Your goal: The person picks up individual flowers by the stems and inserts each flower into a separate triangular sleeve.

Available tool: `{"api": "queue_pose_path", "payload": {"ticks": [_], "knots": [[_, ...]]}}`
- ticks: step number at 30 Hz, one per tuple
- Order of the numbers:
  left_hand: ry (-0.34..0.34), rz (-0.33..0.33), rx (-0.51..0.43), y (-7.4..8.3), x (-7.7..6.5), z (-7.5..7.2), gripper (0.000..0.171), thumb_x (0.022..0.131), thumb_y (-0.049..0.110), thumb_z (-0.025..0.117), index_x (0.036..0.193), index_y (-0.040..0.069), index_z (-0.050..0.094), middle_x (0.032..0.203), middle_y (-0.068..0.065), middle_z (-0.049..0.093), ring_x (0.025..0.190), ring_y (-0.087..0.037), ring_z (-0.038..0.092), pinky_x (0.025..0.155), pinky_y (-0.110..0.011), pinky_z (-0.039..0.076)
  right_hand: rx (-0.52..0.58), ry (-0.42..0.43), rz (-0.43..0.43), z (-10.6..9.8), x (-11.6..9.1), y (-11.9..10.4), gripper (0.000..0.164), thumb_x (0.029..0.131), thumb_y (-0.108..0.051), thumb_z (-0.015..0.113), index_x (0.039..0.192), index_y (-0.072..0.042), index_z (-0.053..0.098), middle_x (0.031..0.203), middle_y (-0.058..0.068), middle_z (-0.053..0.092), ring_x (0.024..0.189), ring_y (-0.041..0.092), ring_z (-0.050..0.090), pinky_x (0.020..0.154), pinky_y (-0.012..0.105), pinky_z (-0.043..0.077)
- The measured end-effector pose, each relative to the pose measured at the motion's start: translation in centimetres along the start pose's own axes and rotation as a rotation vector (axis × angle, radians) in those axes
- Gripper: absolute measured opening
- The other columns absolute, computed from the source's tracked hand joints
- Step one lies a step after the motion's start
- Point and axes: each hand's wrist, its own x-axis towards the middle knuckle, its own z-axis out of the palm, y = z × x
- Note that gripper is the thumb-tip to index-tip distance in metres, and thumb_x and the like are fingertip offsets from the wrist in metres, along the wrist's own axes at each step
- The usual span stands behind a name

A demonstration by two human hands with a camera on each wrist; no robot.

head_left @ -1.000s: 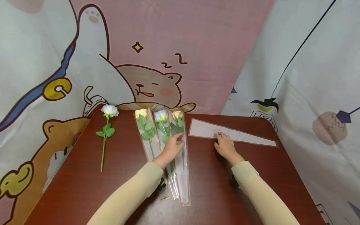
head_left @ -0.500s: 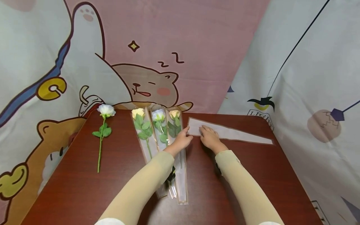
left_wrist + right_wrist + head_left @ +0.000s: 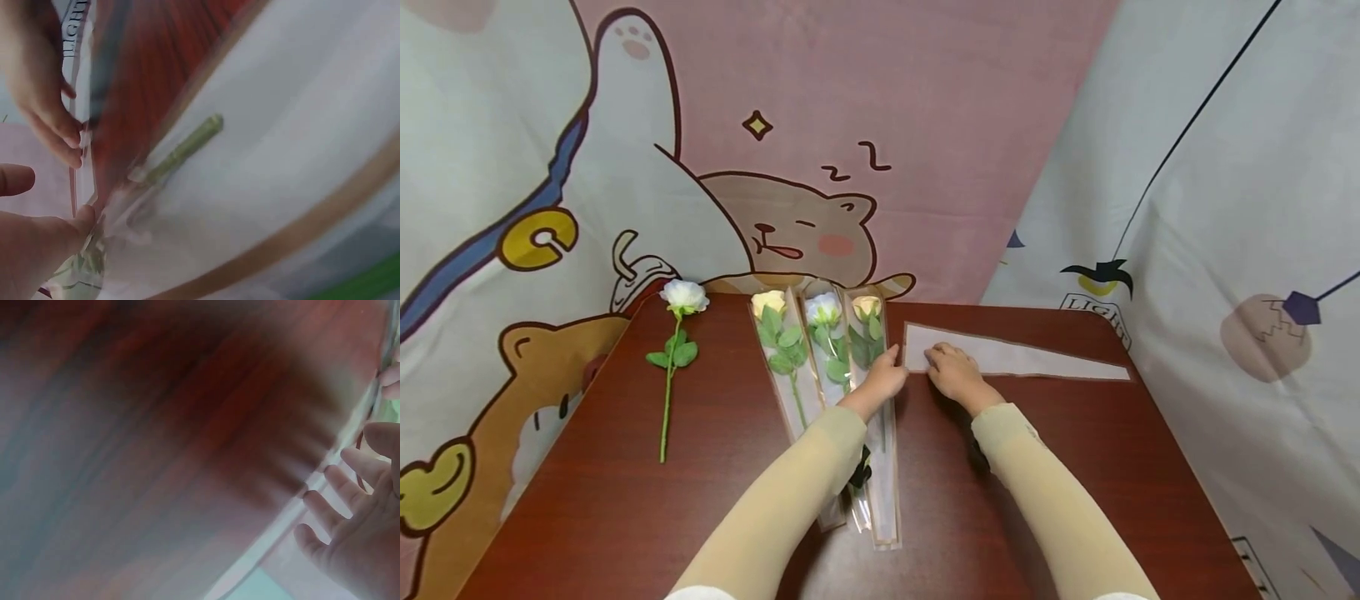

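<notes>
A long white flower sleeve (image 3: 1022,357) with a brown border lies flat at the back right, wide end to the left. At that wide end is my left hand (image 3: 883,385), thumb and index apart, fingertips right at the sleeve's edge. My right hand (image 3: 957,373) rests its extended fingers on the sleeve close by; the right wrist view shows the fingers (image 3: 334,519) spread along it. Under my left forearm and hand lie three sleeved roses: a yellow rose (image 3: 769,303), a bluish-white rose (image 3: 823,309) and a peach-yellow rose (image 3: 867,307). A cut stem (image 3: 187,149) shows through one sleeve.
A single white rose (image 3: 684,297) without a sleeve lies at the left of the brown wooden table (image 3: 602,500). A cartoon-printed cloth (image 3: 925,167) hangs directly behind the table and along its sides.
My left hand has moved right, off the roses to the sleeve's wide end. The right hand has slid left along the sleeve. The sleeve has shifted slightly nearer to me.
</notes>
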Motion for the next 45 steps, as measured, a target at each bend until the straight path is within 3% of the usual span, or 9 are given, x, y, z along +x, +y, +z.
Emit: {"api": "queue_pose_path", "payload": {"ticks": [6, 8, 11, 16, 26, 37, 40, 42, 45], "knots": [[0.043, 0.050, -0.146, -7.5, 6.0, 2.1, 0.063, 0.073, 0.003, 0.049, 0.133, -0.001, 0.030, 0.130, -0.018, 0.041, 0.117, -0.022, 0.041, 0.088, -0.025, 0.041, -0.022, 0.002, -0.058, -0.3, -2.0, 0.0, 0.040, 0.088, -0.028, 0.050, 0.126, -0.015, 0.047, 0.122, 0.006, 0.043, 0.111, 0.028, 0.039, 0.087, 0.051, 0.032], [0.025, -0.011, -0.202, -9.3, 7.7, 2.8, 0.063, 0.073, 0.002, 0.049, 0.133, 0.000, 0.031, 0.129, -0.017, 0.042, 0.110, -0.023, 0.046, 0.082, -0.028, 0.044, -0.037, -0.001, -0.074, -0.4, -2.7, -0.2, 0.039, 0.087, -0.029, 0.051, 0.124, -0.016, 0.050, 0.119, 0.006, 0.045, 0.108, 0.027, 0.041, 0.083, 0.050, 0.034], [0.013, -0.059, -0.258, -10.0, 8.2, 3.4, 0.067, 0.064, 0.000, 0.044, 0.130, -0.005, 0.032, 0.129, -0.016, 0.041, 0.091, -0.021, 0.052, 0.068, -0.027, 0.047, -0.056, -0.007, -0.081, -0.5, -3.8, -0.5, 0.037, 0.086, -0.030, 0.053, 0.121, -0.017, 0.053, 0.113, 0.003, 0.046, 0.101, 0.024, 0.044, 0.079, 0.048, 0.036], [-0.019, -0.134, -0.294, -9.6, 7.4, 3.7, 0.067, 0.063, 0.000, 0.043, 0.129, -0.004, 0.036, 0.131, -0.010, 0.040, 0.085, -0.016, 0.050, 0.066, -0.027, 0.047, -0.067, 0.015, -0.061, -0.3, -5.1, -1.2, 0.034, 0.080, -0.029, 0.059, 0.112, -0.016, 0.058, 0.103, 0.002, 0.048, 0.090, 0.022, 0.045, 0.071, 0.044, 0.040], [-0.026, -0.090, -0.323, -10.8, 6.6, 3.7, 0.057, 0.072, 0.003, 0.043, 0.128, -0.003, 0.039, 0.116, -0.008, 0.050, 0.083, -0.015, 0.052, 0.069, -0.029, 0.048, -0.042, 0.166, -0.145, 0.6, -4.6, -1.8, 0.035, 0.075, -0.025, 0.067, 0.108, -0.013, 0.061, 0.112, 0.003, 0.053, 0.103, 0.024, 0.049, 0.075, 0.047, 0.044], [-0.054, -0.069, -0.343, -16.3, 10.3, 5.0, 0.046, 0.080, 0.014, 0.051, 0.125, 0.006, 0.044, 0.095, -0.003, 0.058, 0.076, -0.013, 0.053, 0.061, -0.026, 0.047, -0.059, 0.218, -0.136, 0.9, -4.0, -1.6, 0.027, 0.072, -0.027, 0.071, 0.097, -0.017, 0.067, 0.101, 0.001, 0.057, 0.093, 0.023, 0.053, 0.071, 0.044, 0.045], [-0.041, -0.065, -0.314, -15.8, 9.9, 5.1, 0.044, 0.084, 0.018, 0.049, 0.126, 0.004, 0.043, 0.090, -0.006, 0.058, 0.076, -0.016, 0.054, 0.062, -0.029, 0.048, -0.050, 0.242, -0.146, 1.0, -4.0, -1.5, 0.023, 0.071, -0.025, 0.072, 0.093, -0.018, 0.068, 0.096, 0.000, 0.058, 0.088, 0.022, 0.055, 0.067, 0.043, 0.045], [-0.038, -0.034, -0.322, -14.2, 8.5, 4.5, 0.044, 0.085, 0.019, 0.049, 0.125, 0.002, 0.043, 0.088, -0.007, 0.057, 0.076, -0.015, 0.054, 0.062, -0.028, 0.048, -0.045, 0.257, -0.150, 1.0, -4.0, -1.4, 0.022, 0.071, -0.024, 0.071, 0.091, -0.018, 0.068, 0.094, -0.001, 0.059, 0.085, 0.022, 0.056, 0.065, 0.042, 0.045], [-0.016, -0.085, -0.337, -8.7, 3.9, 2.5, 0.040, 0.086, 0.015, 0.048, 0.122, 0.000, 0.046, 0.092, -0.009, 0.058, 0.080, -0.016, 0.055, 0.068, -0.030, 0.048, -0.019, 0.276, -0.152, 0.9, -4.0, -1.3, 0.019, 0.072, -0.023, 0.070, 0.090, -0.018, 0.069, 0.093, -0.001, 0.060, 0.084, 0.021, 0.057, 0.065, 0.041, 0.045]]}}
